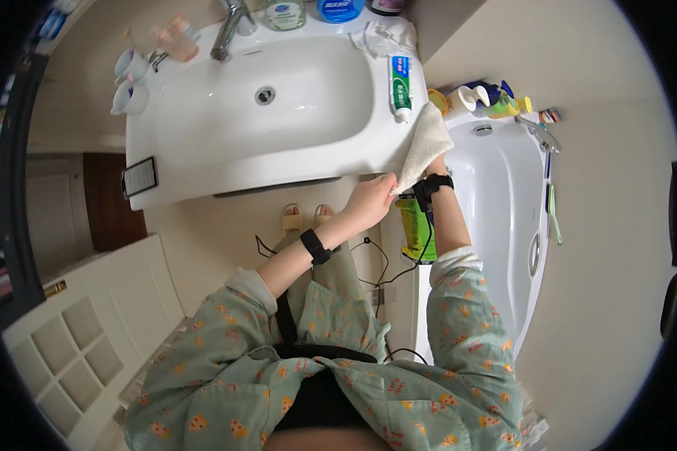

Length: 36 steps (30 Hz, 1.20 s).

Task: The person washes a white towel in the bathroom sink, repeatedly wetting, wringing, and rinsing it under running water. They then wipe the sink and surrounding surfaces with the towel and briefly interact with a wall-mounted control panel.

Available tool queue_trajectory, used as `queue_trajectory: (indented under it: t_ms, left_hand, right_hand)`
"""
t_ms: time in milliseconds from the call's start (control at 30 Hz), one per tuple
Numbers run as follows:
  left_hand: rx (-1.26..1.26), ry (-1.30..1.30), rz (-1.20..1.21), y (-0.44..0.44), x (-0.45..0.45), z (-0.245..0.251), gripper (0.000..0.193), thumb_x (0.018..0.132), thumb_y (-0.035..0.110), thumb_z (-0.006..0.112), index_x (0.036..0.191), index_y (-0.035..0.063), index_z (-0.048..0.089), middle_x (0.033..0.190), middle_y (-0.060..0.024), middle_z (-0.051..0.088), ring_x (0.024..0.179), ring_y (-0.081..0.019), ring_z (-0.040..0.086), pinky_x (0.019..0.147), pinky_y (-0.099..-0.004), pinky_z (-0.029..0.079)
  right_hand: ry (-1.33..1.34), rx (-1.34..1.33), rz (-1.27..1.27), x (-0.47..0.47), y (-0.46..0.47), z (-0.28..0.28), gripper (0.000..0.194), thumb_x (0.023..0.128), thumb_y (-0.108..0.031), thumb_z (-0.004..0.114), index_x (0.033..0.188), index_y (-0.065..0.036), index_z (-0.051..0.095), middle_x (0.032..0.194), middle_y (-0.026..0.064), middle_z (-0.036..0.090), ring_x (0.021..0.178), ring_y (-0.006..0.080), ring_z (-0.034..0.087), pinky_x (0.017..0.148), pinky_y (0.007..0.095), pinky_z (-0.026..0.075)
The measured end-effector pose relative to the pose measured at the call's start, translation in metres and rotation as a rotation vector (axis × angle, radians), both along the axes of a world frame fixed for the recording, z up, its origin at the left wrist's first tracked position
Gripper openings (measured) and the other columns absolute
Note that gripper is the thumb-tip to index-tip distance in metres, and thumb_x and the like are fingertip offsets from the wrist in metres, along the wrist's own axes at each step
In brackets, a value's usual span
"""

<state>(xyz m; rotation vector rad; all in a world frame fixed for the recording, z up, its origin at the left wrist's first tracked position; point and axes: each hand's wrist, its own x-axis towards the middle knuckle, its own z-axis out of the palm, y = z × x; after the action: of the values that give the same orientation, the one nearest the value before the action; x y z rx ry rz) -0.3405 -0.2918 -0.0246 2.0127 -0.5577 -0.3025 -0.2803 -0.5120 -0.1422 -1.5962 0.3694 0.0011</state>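
At the right front corner of the white washbasin [248, 158], a cream terry cloth [426, 144] hangs in a folded, pointed shape. My left hand [372, 200] pinches its lower corner, just off the basin's front edge. The cloth covers most of my right hand [437, 166]; only the part by the wrist shows, and its fingers are hidden. Just beyond the cloth, a green and white toothpaste tube [400, 87] lies on the basin rim with its cap towards me. Crumpled white tissue or cloth [385, 37] sits behind the tube.
A chrome faucet [228, 31] stands at the back, beside a soap bottle [285, 14]. Two cups [130, 97] and a phone-like device [139, 177] rest on the left rim. To the right are pump bottles [474, 98] and a bathtub [488, 225]. Black cables [386, 276] hang below my arms.
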Motion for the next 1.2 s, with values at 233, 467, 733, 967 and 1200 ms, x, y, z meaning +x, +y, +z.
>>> queue_trajectory:
  t_ms: [233, 467, 733, 967, 1200]
  left_hand:
    - [0.104, -0.006, -0.120, 0.013, -0.037, 0.011, 0.012, 0.082, 0.009, 0.054, 0.088, 0.0043, 0.046, 0.080, -0.0147, 0.057, 0.070, -0.0365, 0.058, 0.060, -0.0457, 0.044]
    - [0.134, -0.026, 0.015, 0.046, -0.059, 0.025, 0.010, 0.083, 0.008, 0.053, 0.088, 0.0033, 0.046, 0.080, -0.0135, 0.058, 0.072, -0.0353, 0.059, 0.060, -0.0447, 0.045]
    - [0.259, -0.029, 0.054, 0.088, -0.067, 0.039, 0.012, 0.081, 0.005, 0.053, 0.090, 0.0019, 0.046, 0.082, -0.0153, 0.057, 0.077, -0.0360, 0.058, 0.064, -0.0454, 0.046]
    - [0.247, 0.008, 0.194, 0.170, -0.086, 0.046, 0.012, 0.081, 0.005, 0.054, 0.090, 0.0017, 0.046, 0.085, -0.0165, 0.058, 0.080, -0.0368, 0.057, 0.066, -0.0449, 0.045]
    - [0.250, 0.021, 0.307, 0.244, -0.107, 0.040, 0.012, 0.081, 0.006, 0.054, 0.090, 0.0021, 0.046, 0.083, -0.0172, 0.058, 0.080, -0.0368, 0.057, 0.065, -0.0450, 0.045]
  right_hand:
    - [0.092, -0.554, 0.109, -0.064, 0.014, -0.007, 0.035, 0.092, -0.029, 0.038, 0.118, -0.007, 0.042, 0.117, 0.0112, 0.046, 0.107, 0.0230, 0.042, 0.091, 0.0322, 0.032]
    - [0.186, -0.958, 0.164, -0.085, 0.072, -0.014, 0.032, 0.090, -0.029, 0.039, 0.113, -0.007, 0.044, 0.113, 0.0112, 0.047, 0.104, 0.0234, 0.044, 0.088, 0.0329, 0.033]
    - [0.214, -1.090, 0.290, -0.063, 0.154, -0.006, 0.029, 0.089, -0.028, 0.041, 0.109, -0.007, 0.046, 0.109, 0.0112, 0.049, 0.101, 0.0238, 0.045, 0.085, 0.0337, 0.034]
    - [0.182, -1.150, 0.422, -0.063, 0.236, -0.001, 0.027, 0.087, -0.027, 0.042, 0.104, -0.007, 0.048, 0.105, 0.0111, 0.050, 0.098, 0.0242, 0.047, 0.083, 0.0345, 0.035]
    - [0.107, -1.198, 0.555, -0.059, 0.315, 0.009, 0.025, 0.086, -0.027, 0.043, 0.100, -0.008, 0.050, 0.101, 0.0111, 0.052, 0.095, 0.0245, 0.048, 0.080, 0.0352, 0.036]
